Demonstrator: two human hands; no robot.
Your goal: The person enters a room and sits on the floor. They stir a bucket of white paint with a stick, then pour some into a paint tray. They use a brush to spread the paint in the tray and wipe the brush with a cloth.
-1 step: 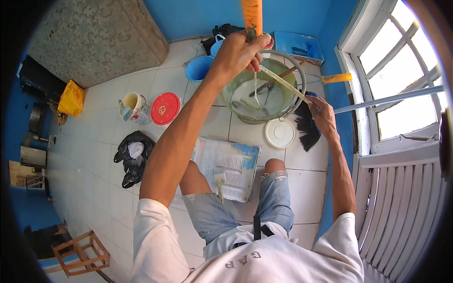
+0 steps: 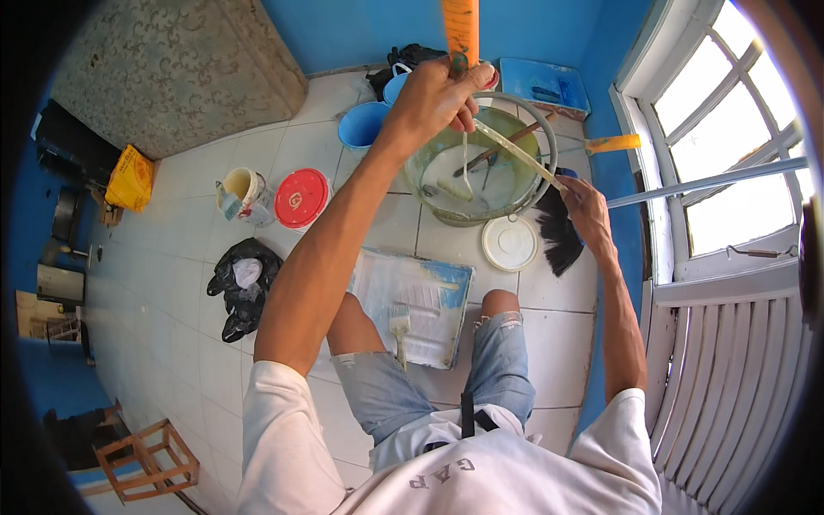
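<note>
My left hand (image 2: 442, 99) grips an upright orange handle (image 2: 460, 26) over a large greenish bucket (image 2: 459, 215). A thin bent metal rod (image 2: 466, 159) runs from below that hand into the bucket's milky white liquid. My right hand (image 2: 584, 206), at the bucket's right, has its fingers closed on a pale flat stick (image 2: 511, 146), which reaches up to my left hand. Stirring sticks or tools (image 2: 506, 142) lie inside the bucket. A black bristle broom head (image 2: 558, 236) is just under my right hand. A white round lid (image 2: 509, 242) lies in front of the bucket.
A paint-smeared tray (image 2: 438, 335) with a brush (image 2: 399, 322) lies between my knees. Around stand blue buckets (image 2: 360, 127), a red lid (image 2: 300, 197), a paint pot (image 2: 240, 184), a black bag (image 2: 236, 292), a blue tray (image 2: 541, 81) and a wooden stool (image 2: 150, 459). A window (image 2: 712, 129) is right.
</note>
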